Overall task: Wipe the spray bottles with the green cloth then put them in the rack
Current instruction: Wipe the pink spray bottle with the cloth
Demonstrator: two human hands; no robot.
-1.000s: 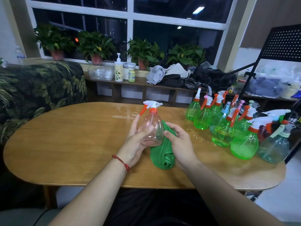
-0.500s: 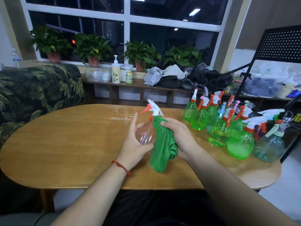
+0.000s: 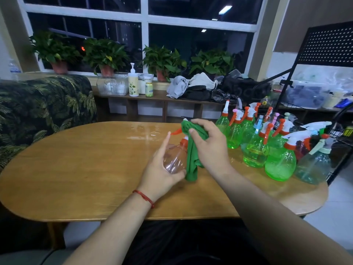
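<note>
My left hand (image 3: 161, 172) grips the belly of a clear pinkish spray bottle (image 3: 174, 159) with an orange trigger, held above the wooden table (image 3: 76, 169). My right hand (image 3: 209, 145) presses the green cloth (image 3: 192, 157) over the bottle's spray head; the cloth's tail hangs down the bottle's right side and hides most of the head. A cluster of several spray bottles (image 3: 257, 142), mostly green, stands at the table's right end. The black wire rack (image 3: 342, 134) stands just past the table's right edge.
A black perforated panel (image 3: 328, 44) on a stand rises at the right. A leaf-patterned sofa (image 3: 44, 104) lies to the left. Behind the table a low shelf (image 3: 152, 98) carries containers, a pump bottle and heaped clothes, with potted plants on the sill.
My right hand has slid the green cloth from the bottle's lower body up over its spray head. My left hand has tilted the bottle slightly and kept its grip.
</note>
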